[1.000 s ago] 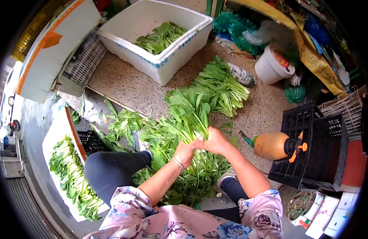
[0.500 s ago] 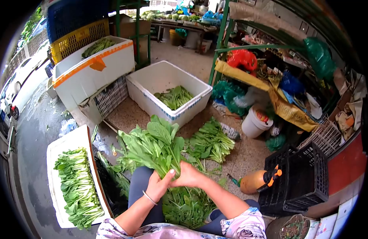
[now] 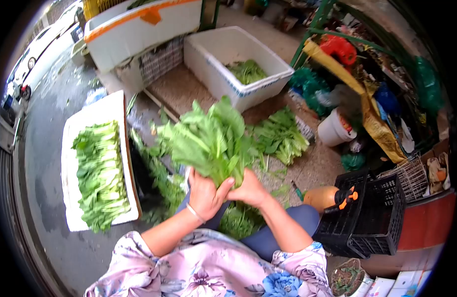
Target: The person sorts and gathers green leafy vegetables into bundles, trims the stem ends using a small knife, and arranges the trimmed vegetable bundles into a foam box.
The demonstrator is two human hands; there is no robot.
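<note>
A bunch of leafy greens (image 3: 208,141) is held upright in front of me, its leaves pointing away. My left hand (image 3: 208,195) wraps the stem end from the left, thumb pressed across it. From the right, my right hand (image 3: 248,189) closes round the same stems, touching the left. The stem ends are hidden by my fingers. On the floor beyond, to the right, lies a pile of greens (image 3: 283,136). To the left, a row of neatly laid greens (image 3: 101,173) rests on a white foam lid (image 3: 72,133). Loose leaves (image 3: 241,220) lie below, between my legs.
A white foam box (image 3: 208,54) with some greens stands ahead, beside a larger orange-taped box (image 3: 139,37). At right are a white bucket (image 3: 335,127), an orange spray bottle (image 3: 320,198) and black crates (image 3: 372,218). A cluttered rack (image 3: 372,94) stands behind them.
The view has tilted down, so the surroundings sit higher in it. Both hands still grip the bunch, which now stands more upright with its leaves fanned out.
</note>
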